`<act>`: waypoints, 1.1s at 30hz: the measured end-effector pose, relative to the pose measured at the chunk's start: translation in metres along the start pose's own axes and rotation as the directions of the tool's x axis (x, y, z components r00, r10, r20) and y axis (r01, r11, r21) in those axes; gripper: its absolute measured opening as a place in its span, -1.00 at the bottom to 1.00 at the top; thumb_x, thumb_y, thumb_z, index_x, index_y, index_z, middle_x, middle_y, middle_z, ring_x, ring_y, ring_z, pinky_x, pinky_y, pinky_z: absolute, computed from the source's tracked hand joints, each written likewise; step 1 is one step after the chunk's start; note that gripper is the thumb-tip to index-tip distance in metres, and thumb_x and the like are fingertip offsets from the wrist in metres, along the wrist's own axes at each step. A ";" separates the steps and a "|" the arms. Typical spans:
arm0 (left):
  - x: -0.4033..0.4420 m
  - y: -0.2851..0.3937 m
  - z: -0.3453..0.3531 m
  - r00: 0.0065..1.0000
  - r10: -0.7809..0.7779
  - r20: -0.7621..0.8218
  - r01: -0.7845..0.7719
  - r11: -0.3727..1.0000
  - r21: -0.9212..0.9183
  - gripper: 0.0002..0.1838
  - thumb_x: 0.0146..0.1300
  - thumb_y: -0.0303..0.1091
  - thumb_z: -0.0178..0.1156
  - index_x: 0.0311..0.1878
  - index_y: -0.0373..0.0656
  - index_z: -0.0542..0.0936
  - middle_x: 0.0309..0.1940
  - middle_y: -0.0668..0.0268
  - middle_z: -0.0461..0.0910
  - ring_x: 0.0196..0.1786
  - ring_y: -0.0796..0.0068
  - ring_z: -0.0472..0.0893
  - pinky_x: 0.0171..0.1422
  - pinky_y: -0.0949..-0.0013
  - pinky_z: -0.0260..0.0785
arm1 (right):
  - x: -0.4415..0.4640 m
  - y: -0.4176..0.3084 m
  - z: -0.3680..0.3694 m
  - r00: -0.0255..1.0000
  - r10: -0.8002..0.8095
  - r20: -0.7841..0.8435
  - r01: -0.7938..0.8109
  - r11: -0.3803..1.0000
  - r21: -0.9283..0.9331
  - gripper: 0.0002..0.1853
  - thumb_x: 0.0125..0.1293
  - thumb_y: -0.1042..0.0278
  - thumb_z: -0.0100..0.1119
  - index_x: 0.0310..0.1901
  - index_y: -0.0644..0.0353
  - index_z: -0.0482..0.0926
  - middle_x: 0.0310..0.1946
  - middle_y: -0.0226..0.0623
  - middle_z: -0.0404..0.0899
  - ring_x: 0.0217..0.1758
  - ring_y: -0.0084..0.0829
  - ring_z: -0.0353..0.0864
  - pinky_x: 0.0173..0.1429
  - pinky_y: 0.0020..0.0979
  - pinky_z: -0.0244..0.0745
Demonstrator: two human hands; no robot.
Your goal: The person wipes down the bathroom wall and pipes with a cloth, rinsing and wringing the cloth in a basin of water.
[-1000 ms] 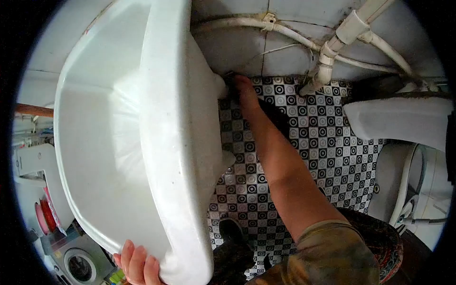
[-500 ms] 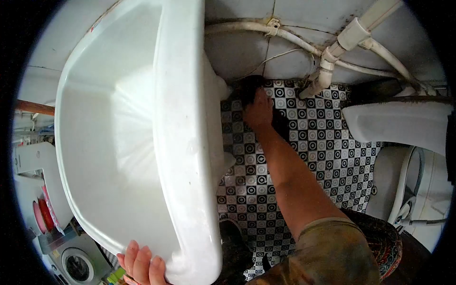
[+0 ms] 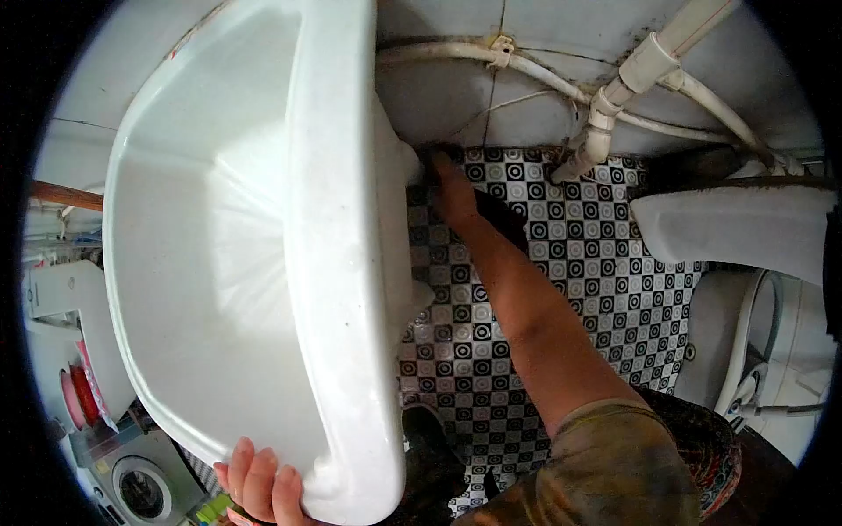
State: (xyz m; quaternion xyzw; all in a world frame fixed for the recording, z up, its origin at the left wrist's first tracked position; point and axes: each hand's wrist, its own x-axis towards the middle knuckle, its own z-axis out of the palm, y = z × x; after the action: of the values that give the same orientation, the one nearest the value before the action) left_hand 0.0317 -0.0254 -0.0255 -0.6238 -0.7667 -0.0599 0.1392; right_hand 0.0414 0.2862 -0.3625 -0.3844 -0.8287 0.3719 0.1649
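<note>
A large white bathtub [image 3: 338, 263] fills the left half of the view. My left hand [image 3: 261, 486] is hooked over its rim at the bottom, fingers bent around the edge. My right arm reaches down to the black-and-white patterned floor [image 3: 561, 254]. Close to the foot of the tiled wall, beside the tub's underside, is my right hand [image 3: 453, 186]. Its fingers are closed around something dark, which shadow hides too much to name. A dark shadow lies on the floor beside my right wrist.
White pipes [image 3: 601, 123] run along the tiled wall [image 3: 438, 96] and down to the floor. A white ceramic fixture [image 3: 737, 219] stands at the right, with a grey-white toilet [image 3: 724, 342] below it. A washing machine [image 3: 145, 491] shows at the lower left.
My right hand moved away from the wall and then back left toward the tub's underside, with the dark thing. My left hand stays on the rim.
</note>
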 end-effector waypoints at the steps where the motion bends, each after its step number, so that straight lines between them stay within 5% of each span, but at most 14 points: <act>1: 0.001 0.010 0.001 0.998 -0.064 0.001 0.063 0.997 0.052 -0.38 -0.02 -0.06 0.11 0.07 -0.17 0.19 -0.05 0.09 0.28 0.09 0.03 0.32 0.25 -0.13 0.00 | -0.002 -0.002 0.005 0.982 0.001 -0.188 0.019 0.994 0.107 -0.35 0.00 0.81 -0.13 0.21 0.18 0.20 0.12 0.01 0.33 0.17 -0.08 0.33 0.24 -0.27 0.25; 2: 0.003 0.015 0.002 0.992 -0.128 -0.002 0.127 0.986 0.107 -0.17 -0.22 -0.32 0.39 0.12 -0.18 0.12 -0.02 0.04 0.24 0.13 -0.05 0.29 0.24 -0.22 -0.04 | -0.003 -0.003 0.008 0.982 0.000 -0.188 0.021 0.994 0.109 -0.35 0.00 0.81 -0.13 0.21 0.18 0.20 0.12 0.01 0.33 0.17 -0.08 0.33 0.24 -0.27 0.25; 6: 0.002 0.011 0.001 0.990 -0.140 0.011 0.138 0.985 0.107 -0.16 -0.23 -0.32 0.39 0.12 -0.18 0.12 -0.02 0.03 0.23 0.13 -0.06 0.29 0.24 -0.23 -0.03 | 0.000 0.002 0.012 0.929 -0.097 -0.356 0.184 0.958 0.218 -0.42 0.00 0.81 -0.16 0.14 0.23 0.28 0.15 -0.01 0.29 0.23 -0.11 0.27 0.30 -0.26 0.18; 8: -0.001 -0.007 0.002 0.999 0.011 -0.035 -0.010 1.000 0.013 -0.42 0.19 0.19 -0.17 0.01 -0.15 0.26 -0.11 0.15 0.32 0.05 0.15 0.35 0.24 -0.01 0.07 | 0.005 0.003 0.009 0.930 -0.133 -0.343 0.203 0.963 0.177 -0.43 0.01 0.80 -0.15 0.13 0.23 0.29 0.16 -0.02 0.28 0.24 -0.11 0.26 0.31 -0.27 0.16; 10: -0.002 -0.009 0.002 0.999 0.016 -0.035 -0.016 1.000 0.023 -0.43 0.19 0.19 -0.17 0.01 -0.14 0.26 -0.11 0.15 0.32 0.04 0.16 0.36 0.23 0.00 0.09 | 0.013 0.004 0.002 0.984 0.096 -0.148 -0.064 0.977 0.204 -0.41 0.02 0.78 -0.12 0.16 0.19 0.28 0.17 -0.04 0.28 0.26 -0.11 0.23 0.32 -0.28 0.15; 15: 0.000 -0.001 0.000 0.999 0.011 -0.035 -0.010 0.999 0.033 -0.45 0.20 0.18 -0.19 -0.01 -0.12 0.26 -0.12 0.16 0.32 0.02 0.20 0.37 0.19 0.01 0.14 | 0.012 -0.009 -0.036 1.000 0.002 -0.018 0.000 0.991 0.133 -0.44 0.03 0.73 -0.10 0.14 0.14 0.31 0.16 -0.04 0.29 0.23 -0.10 0.26 0.29 -0.28 0.19; 17: 0.003 0.016 -0.001 0.989 -0.144 0.029 0.140 0.985 0.102 -0.18 -0.24 -0.31 0.40 0.10 -0.18 0.13 -0.02 0.03 0.23 0.12 -0.06 0.29 0.24 -0.23 -0.03 | 0.008 -0.013 -0.052 0.999 -0.003 0.049 -0.004 0.990 0.141 -0.46 0.04 0.72 -0.09 0.12 0.13 0.33 0.14 -0.04 0.31 0.20 -0.10 0.29 0.28 -0.29 0.20; 20: 0.002 0.016 0.000 0.989 -0.144 0.018 0.142 0.985 0.103 -0.18 -0.24 -0.30 0.39 0.10 -0.19 0.14 -0.02 0.02 0.23 0.12 -0.07 0.29 0.23 -0.24 -0.03 | 0.003 0.003 -0.058 0.995 0.009 0.098 -0.015 0.998 0.058 -0.49 0.05 0.69 -0.07 0.10 0.14 0.37 0.11 -0.05 0.35 0.16 -0.11 0.34 0.23 -0.27 0.24; 22: 0.002 0.015 -0.001 0.990 -0.140 0.011 0.138 0.987 0.083 -0.19 -0.24 -0.31 0.39 0.09 -0.19 0.14 -0.02 0.02 0.23 0.12 -0.07 0.29 0.24 -0.24 -0.03 | -0.007 0.015 -0.050 0.939 0.342 -0.045 -0.315 0.903 0.292 -0.53 0.06 0.63 -0.04 0.08 0.16 0.40 0.09 -0.06 0.38 0.14 -0.11 0.36 0.18 -0.27 0.29; 26: 0.002 0.015 0.005 0.992 -0.118 -0.039 0.120 0.990 0.077 -0.17 -0.25 -0.31 0.40 0.10 -0.21 0.14 -0.01 0.02 0.25 0.11 -0.06 0.30 0.23 -0.25 -0.03 | 0.035 0.062 0.005 0.827 0.540 -0.155 -0.388 0.748 0.538 -0.52 0.05 0.56 0.03 0.09 0.17 0.39 0.09 -0.07 0.38 0.14 -0.13 0.37 0.16 -0.29 0.32; 27: 0.001 0.015 0.006 0.993 -0.116 -0.034 0.119 0.990 0.082 -0.17 -0.25 -0.31 0.40 0.10 -0.21 0.14 -0.01 0.02 0.25 0.11 -0.06 0.30 0.23 -0.25 -0.03 | 0.047 0.055 -0.006 0.916 0.398 0.054 -0.392 0.916 -0.087 -0.50 0.04 0.54 0.07 0.10 0.19 0.38 0.08 -0.07 0.38 0.12 -0.14 0.38 0.17 -0.32 0.32; 29: 0.000 0.015 0.007 0.990 -0.128 -0.061 0.133 0.985 0.105 -0.18 -0.25 -0.31 0.40 0.09 -0.21 0.15 -0.01 0.03 0.27 0.11 -0.05 0.31 0.23 -0.24 -0.03 | 0.051 0.051 -0.009 0.874 0.365 0.320 -0.088 0.767 -0.636 -0.49 0.03 0.53 0.10 0.11 0.21 0.37 0.07 -0.07 0.39 0.11 -0.16 0.39 0.18 -0.35 0.32; 31: 0.001 0.016 0.007 0.988 -0.132 -0.075 0.139 0.986 0.094 -0.18 -0.25 -0.33 0.40 0.10 -0.21 0.15 -0.01 0.03 0.27 0.11 -0.05 0.31 0.23 -0.24 -0.03 | 0.045 0.056 -0.004 0.922 0.365 0.127 -0.337 0.920 -0.200 -0.46 0.03 0.56 0.11 0.13 0.24 0.33 0.10 -0.09 0.36 0.10 -0.21 0.38 0.18 -0.39 0.31; 33: 0.000 0.011 0.006 0.987 -0.139 -0.082 0.145 0.986 0.081 -0.18 -0.26 -0.34 0.40 0.10 -0.20 0.15 0.00 0.03 0.26 0.12 -0.06 0.30 0.23 -0.24 -0.03 | 0.035 0.027 -0.017 0.896 0.414 0.163 -0.417 0.909 -0.014 -0.46 0.04 0.61 0.08 0.14 0.25 0.30 0.13 -0.11 0.32 0.11 -0.23 0.36 0.19 -0.42 0.28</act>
State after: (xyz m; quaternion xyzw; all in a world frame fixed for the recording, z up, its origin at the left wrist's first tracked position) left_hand 0.0414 -0.0211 -0.0324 -0.5581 -0.8054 -0.0599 0.1905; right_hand 0.0422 0.3323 -0.3717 -0.5190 -0.7340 0.4376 0.0179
